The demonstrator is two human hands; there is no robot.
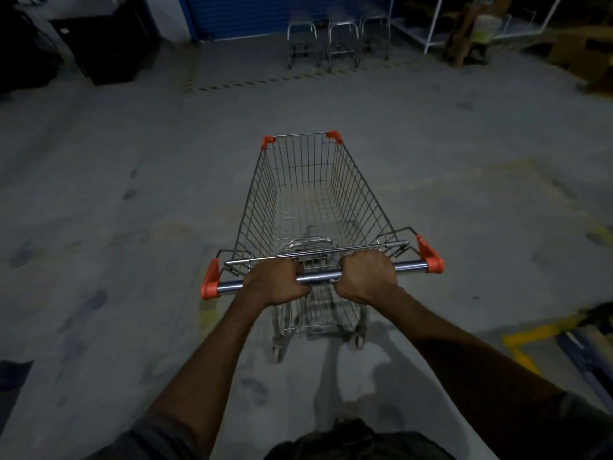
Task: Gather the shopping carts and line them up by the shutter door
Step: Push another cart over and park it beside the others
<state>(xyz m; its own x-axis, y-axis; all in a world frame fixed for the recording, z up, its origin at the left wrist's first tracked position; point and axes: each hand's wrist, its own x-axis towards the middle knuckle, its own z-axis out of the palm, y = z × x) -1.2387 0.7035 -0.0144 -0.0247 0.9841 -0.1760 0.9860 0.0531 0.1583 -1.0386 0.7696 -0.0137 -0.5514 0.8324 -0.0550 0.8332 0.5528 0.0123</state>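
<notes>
- Person pushes one shopping cart (311,207); basket empty, wire mesh, orange corner caps.
- Left hand (277,282) wrapped tight around the handle bar (318,277), left of centre; right hand (366,277) wrapped around it right of centre. Both fists closed on the bar, knuckles up, close together, with bare bar outside each.
- Cart's long axis runs straight away from the person, nose forward and a touch left of the parked row (338,41).
- Parked row: looks like three carts side by side, backs to the camera, standing just before the blue shutter door (285,14), behind a hazard-striped floor line (252,79). Blurry, so count is a guess.
- Key relation: row lies ahead and slightly right of the held cart's nose, well apart, open concrete floor (132,161) between.
- Judgement: transport step, mid-way; next calls for a straight push with a small right steer, so the left hand likely leads.
- White shelving frame (428,31) right of the row; dark bins (109,38) far left. Open gap appears to be on the row's left.
</notes>
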